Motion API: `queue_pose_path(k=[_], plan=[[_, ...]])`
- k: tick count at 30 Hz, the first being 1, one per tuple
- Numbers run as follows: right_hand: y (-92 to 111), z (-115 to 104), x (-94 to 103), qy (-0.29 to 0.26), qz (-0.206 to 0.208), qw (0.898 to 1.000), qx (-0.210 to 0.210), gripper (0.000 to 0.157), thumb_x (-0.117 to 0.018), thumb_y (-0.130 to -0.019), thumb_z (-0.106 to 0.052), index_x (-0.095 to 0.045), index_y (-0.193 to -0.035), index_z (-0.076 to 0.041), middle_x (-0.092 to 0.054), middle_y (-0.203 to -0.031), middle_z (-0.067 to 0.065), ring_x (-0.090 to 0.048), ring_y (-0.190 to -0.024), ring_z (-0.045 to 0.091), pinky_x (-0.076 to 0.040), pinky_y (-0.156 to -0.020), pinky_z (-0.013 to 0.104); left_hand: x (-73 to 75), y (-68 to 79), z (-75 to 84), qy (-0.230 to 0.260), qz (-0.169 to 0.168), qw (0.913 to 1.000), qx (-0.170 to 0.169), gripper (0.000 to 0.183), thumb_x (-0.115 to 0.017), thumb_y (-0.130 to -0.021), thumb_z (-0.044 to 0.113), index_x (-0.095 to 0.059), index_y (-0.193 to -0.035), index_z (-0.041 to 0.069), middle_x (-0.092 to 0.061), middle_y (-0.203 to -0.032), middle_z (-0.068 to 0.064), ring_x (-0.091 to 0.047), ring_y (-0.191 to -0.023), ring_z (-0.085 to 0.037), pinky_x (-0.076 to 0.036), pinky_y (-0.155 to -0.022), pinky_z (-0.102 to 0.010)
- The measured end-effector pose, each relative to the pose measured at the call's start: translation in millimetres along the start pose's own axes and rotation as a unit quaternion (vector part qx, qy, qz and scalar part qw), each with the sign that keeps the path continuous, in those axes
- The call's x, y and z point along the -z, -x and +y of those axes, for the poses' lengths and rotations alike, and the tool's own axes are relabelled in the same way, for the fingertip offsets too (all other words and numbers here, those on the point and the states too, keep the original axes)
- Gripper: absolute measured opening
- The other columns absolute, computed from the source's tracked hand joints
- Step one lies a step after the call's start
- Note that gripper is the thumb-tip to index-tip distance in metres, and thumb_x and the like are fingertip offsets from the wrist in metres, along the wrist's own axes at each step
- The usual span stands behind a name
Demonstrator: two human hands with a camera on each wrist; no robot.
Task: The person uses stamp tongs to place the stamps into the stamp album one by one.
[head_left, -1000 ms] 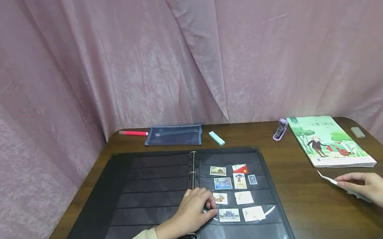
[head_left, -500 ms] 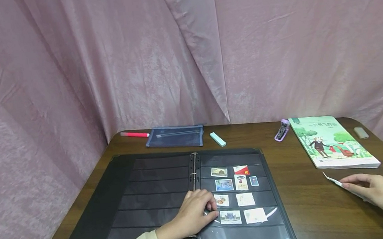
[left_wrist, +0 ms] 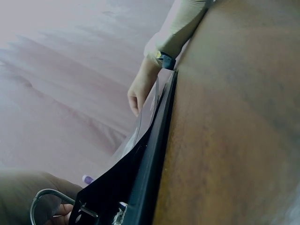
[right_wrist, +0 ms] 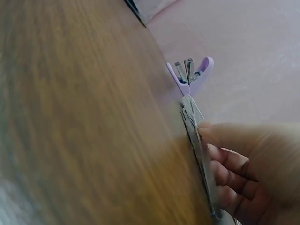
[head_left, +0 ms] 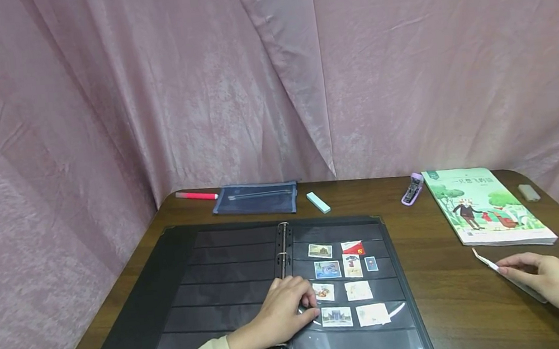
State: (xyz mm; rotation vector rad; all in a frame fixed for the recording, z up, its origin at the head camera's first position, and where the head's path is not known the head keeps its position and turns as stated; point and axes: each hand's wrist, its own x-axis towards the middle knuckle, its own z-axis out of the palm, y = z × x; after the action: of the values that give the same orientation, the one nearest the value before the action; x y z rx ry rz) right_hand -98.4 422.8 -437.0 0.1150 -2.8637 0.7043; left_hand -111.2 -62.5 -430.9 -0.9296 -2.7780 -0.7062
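Note:
An open black stamp album (head_left: 121,319) lies on the table. Its right page (head_left: 356,344) bears several small stamps in clear pocket strips, among them a building stamp (head_left: 336,317) and a whitish stamp (head_left: 373,314). My left hand (head_left: 284,308) rests over the page's inner edge by the metal rings, fingers loosely bent, thumb beside the lower stamps. In the left wrist view a ring (left_wrist: 40,201) stands close to it. To the right of the album, my right hand (head_left: 547,278) holds metal tweezers (right_wrist: 199,152) between thumb and fingers, low over the table; their tip points away from me.
Along the back lie a red pen (head_left: 197,196), a blue zip pouch (head_left: 255,200) and a pale blue bar (head_left: 318,203). Farther right are a purple nail clipper (head_left: 413,189), a green picture book (head_left: 487,208) and a whitish eraser-like block (head_left: 529,192). A pink curtain (head_left: 231,89) hangs behind.
My right hand has shifted slightly to the right with the tweezers. My left hand stays at the same place on the album, and the stamps have not moved on the page.

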Motion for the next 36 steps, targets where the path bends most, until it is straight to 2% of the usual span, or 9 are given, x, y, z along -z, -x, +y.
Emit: queue_pose_path(k=[4,9,14,21,25,29,33,36], plan=[[2,0,-0.3,0.009,0.012,1.000,-0.003,0.018,-0.063,-0.082,-0.029,-0.068,-0.092,-0.015,-0.060,-0.075,-0.021,-0.037,-0.064,-0.008,-0.033,-0.054,0.016,0.5,0.9,0.8,0.001,-0.001,1.0000,0.000,0.018,-0.069,-0.074,0.031,-0.052,-0.076,0.027,-0.045,-0.071,0.015,-0.037,-0.071,0.002,-0.027,-0.074,-0.020],[3,1,-0.9,0.010,0.005,1.000,-0.010,0.019,-0.062,-0.083,-0.031,-0.068,-0.093,-0.016,-0.056,-0.077,-0.027,-0.037,-0.065,-0.007,-0.033,-0.055,0.016,0.2,1.7,1.3,-0.002,-0.004,1.0000,0.001,0.018,-0.069,-0.074,0.031,-0.052,-0.076,0.027,-0.045,-0.071,0.015,-0.037,-0.071,0.002,-0.026,-0.073,-0.020],[2,1,-0.7,0.012,0.006,1.000,-0.010,0.018,-0.063,-0.083,-0.031,-0.068,-0.093,-0.017,-0.053,-0.078,-0.032,-0.039,-0.068,-0.012,-0.033,-0.055,0.015,-0.1,1.8,2.0,-0.013,-0.004,0.9999,0.002,0.017,-0.069,-0.075,0.031,-0.052,-0.077,0.027,-0.045,-0.072,0.015,-0.038,-0.072,0.001,-0.027,-0.073,-0.020],[4,-2,4.0,0.008,-0.011,0.999,-0.032,0.023,-0.061,-0.084,-0.033,-0.067,-0.097,-0.015,-0.059,-0.077,-0.022,-0.039,-0.065,-0.010,-0.033,-0.053,0.017,1.1,1.4,3.6,-0.022,-0.015,0.9996,-0.001,0.016,-0.069,-0.075,0.031,-0.054,-0.079,0.026,-0.046,-0.073,0.015,-0.039,-0.073,0.001,-0.028,-0.073,-0.020],[1,-7,7.8,0.012,-0.005,0.999,-0.039,0.024,-0.061,-0.083,-0.034,-0.067,-0.098,-0.016,-0.056,-0.077,-0.026,-0.039,-0.063,-0.009,-0.031,-0.054,0.019,5.0,-0.9,1.8,-0.023,-0.038,0.9990,-0.004,0.016,-0.069,-0.075,0.031,-0.056,-0.083,0.025,-0.047,-0.075,0.014,-0.039,-0.075,0.000,-0.029,-0.074,-0.021],[-2,-13,10.4,0.025,0.011,0.999,-0.025,0.023,-0.062,-0.082,-0.035,-0.068,-0.095,-0.017,-0.051,-0.074,-0.025,-0.036,-0.064,-0.011,-0.029,-0.055,0.019,10.4,-1.7,0.3,-0.018,-0.059,0.9981,-0.010,0.020,-0.068,-0.076,0.032,-0.057,-0.089,0.023,-0.048,-0.080,0.012,-0.039,-0.078,-0.002,-0.031,-0.074,-0.022],[-2,-22,11.6,0.030,0.032,0.999,-0.003,0.019,-0.064,-0.081,-0.032,-0.067,-0.093,-0.017,-0.048,-0.068,-0.015,-0.035,-0.060,-0.005,-0.026,-0.052,0.021,16.6,-1.3,-0.3,-0.029,-0.066,0.9973,-0.015,0.029,-0.066,-0.078,0.035,-0.057,-0.101,0.020,-0.051,-0.087,0.009,-0.040,-0.082,-0.005,-0.035,-0.079,-0.025],[-7,-30,13.0,0.034,0.035,0.999,0.007,0.019,-0.064,-0.081,-0.032,-0.067,-0.094,-0.018,-0.052,-0.069,-0.014,-0.037,-0.059,-0.006,-0.028,-0.052,0.020,22.6,-2.2,-2.5,-0.045,-0.066,0.9968,-0.007,0.034,-0.065,-0.079,0.037,-0.056,-0.107,0.019,-0.052,-0.095,0.007,-0.041,-0.087,-0.007,-0.036,-0.081,-0.028]])
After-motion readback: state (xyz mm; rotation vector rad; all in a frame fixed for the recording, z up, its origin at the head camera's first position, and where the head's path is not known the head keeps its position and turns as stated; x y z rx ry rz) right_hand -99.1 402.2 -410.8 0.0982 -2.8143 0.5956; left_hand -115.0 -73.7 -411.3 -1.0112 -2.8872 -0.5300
